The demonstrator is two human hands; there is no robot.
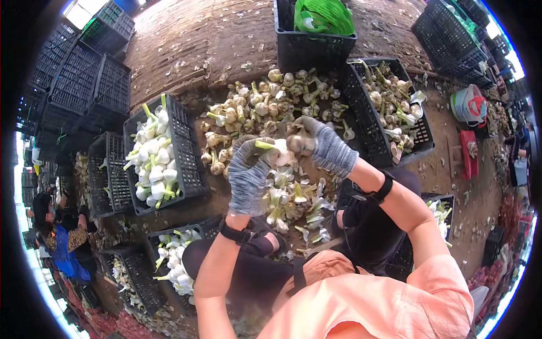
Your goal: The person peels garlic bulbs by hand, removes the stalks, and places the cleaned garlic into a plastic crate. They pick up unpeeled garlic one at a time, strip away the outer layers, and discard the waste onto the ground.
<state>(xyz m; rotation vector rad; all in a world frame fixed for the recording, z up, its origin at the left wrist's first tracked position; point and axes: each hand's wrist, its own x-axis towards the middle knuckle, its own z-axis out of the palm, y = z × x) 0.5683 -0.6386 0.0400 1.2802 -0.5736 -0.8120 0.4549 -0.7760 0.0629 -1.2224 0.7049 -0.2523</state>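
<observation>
A white garlic bulb (280, 153) with a short green stem is held up in front of me. My left hand (250, 175), in a grey knitted glove, is closed round its stem side. My right hand (330, 148), gloved the same way, has its soil-stained fingers curled against the bulb's right side; the fingertips are slightly blurred. Below both hands lies a heap of peeled garlic skins (288, 195) on the ground. Just beyond them spreads a pile of unpeeled, soil-marked garlic (271, 101).
A black crate (195, 152) of clean white garlic stands at left, and a crate (370, 118) of unpeeled garlic at right. A crate (313, 51) with a green net bag is ahead. More crates are stacked far left. A person (65, 237) sits at left.
</observation>
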